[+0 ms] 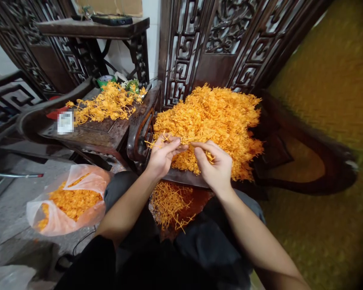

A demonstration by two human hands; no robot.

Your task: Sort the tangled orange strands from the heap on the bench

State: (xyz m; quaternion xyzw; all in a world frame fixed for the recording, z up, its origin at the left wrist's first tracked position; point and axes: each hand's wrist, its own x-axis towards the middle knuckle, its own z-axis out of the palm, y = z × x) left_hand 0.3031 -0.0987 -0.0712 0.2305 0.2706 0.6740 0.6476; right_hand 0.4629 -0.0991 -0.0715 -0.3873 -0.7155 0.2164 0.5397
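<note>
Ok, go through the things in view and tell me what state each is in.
left hand: pinched on orange strands
right hand: pinched on a strand
big orange pile: heaped on the chair seat
plastic bag: open, partly filled
smaller pile: spread loosely
scraps: scattered between the knees

Centre of frame: my left hand (163, 155) and right hand (214, 165) sit close together at the near edge of the big orange pile (211, 121).
Behind the pile: the carved wooden screen (184, 52) blocks any reach further back.
Left of my left hand: the chair arm (139, 129) stands in the way.
Lower centre: loose strands (169, 203) lie between my knees, with room above them.
Lower left: the plastic bag (69, 201) sits on the floor, with bare floor around it.
Right of frame: the dark seat (296, 161) is bare, so there is room there.
</note>
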